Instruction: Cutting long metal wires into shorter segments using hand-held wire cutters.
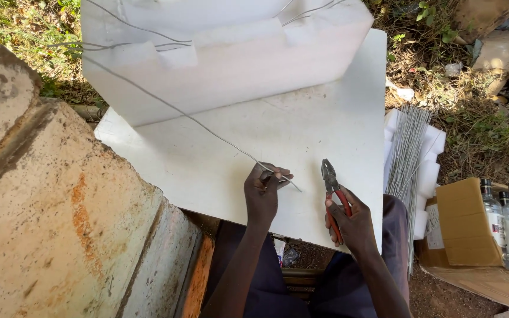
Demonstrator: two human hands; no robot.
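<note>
Left hand (262, 191) pinching — right hand (351, 221) fisted.

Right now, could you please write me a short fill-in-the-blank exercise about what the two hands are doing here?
1. The left hand pinches a thin grey ____ that runs up to the foam block.
2. The right hand holds ____ with red handles, the jaws pointing away from the person.
3. Both hands work over a flat ____ board.
4. A cardboard box of clear ____ stands at the right.

Missing words: wire; pliers; white; bottles
</note>
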